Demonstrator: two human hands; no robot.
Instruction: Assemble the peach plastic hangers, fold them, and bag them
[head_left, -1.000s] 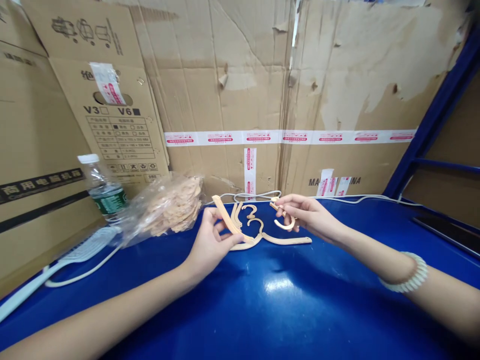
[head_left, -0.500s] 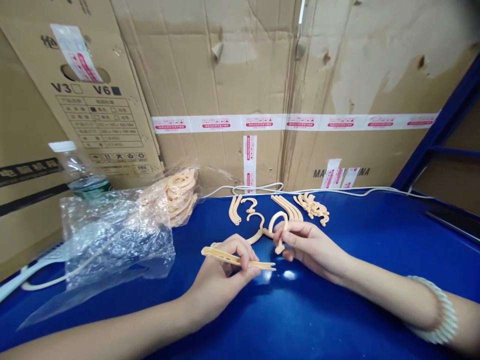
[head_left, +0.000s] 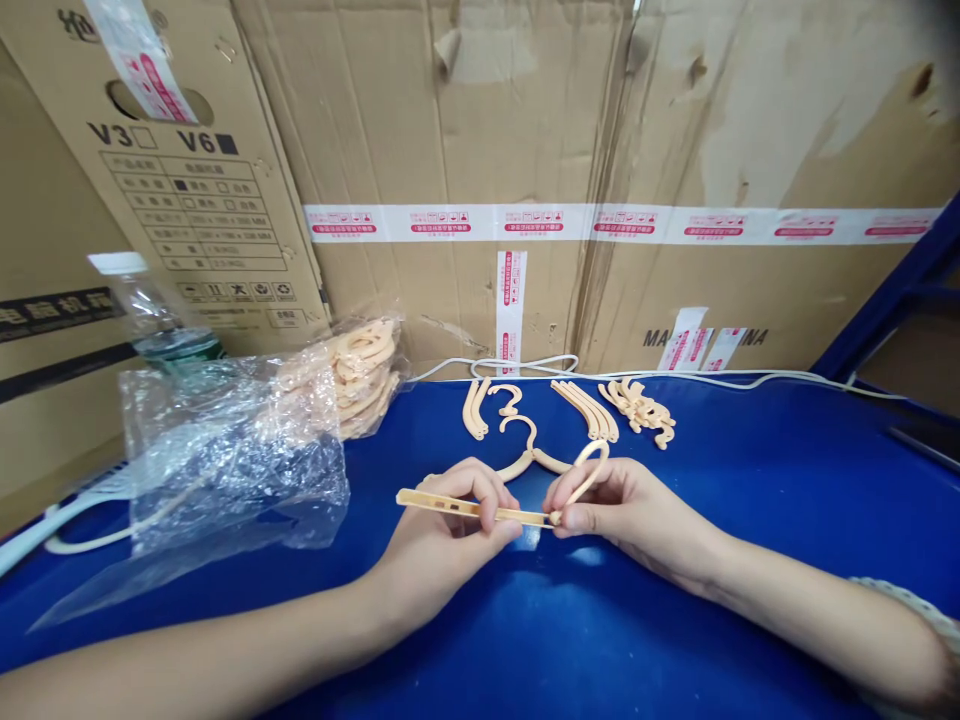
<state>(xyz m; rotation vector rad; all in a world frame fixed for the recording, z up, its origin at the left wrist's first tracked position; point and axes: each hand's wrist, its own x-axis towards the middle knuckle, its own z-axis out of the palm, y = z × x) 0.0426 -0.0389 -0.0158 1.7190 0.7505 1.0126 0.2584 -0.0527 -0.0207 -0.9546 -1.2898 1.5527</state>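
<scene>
My left hand is closed on a beige plastic hanger arm, held roughly level with its slotted edge facing me. Between the fingers of my right hand is a beige hanger hook, its curve pointing up. The foot of the hook meets the right-hand tip of the arm; whether it sits inside the slot I cannot tell. Just behind both hands, a hanger with its hook and two arms joined lies on the blue table, partly hidden by my fingers.
Loose hanger arms and a pile of hooks lie at the back, with more arms and a hook to their left. A clear bag of beige hangers, a bottle and a pale blue hanger are at left. Cardboard stands behind.
My right hand has brought the foot of the hook down to the tip of the arm and tilted the hook. My left hand keeps its hold. The view has shifted slightly.
</scene>
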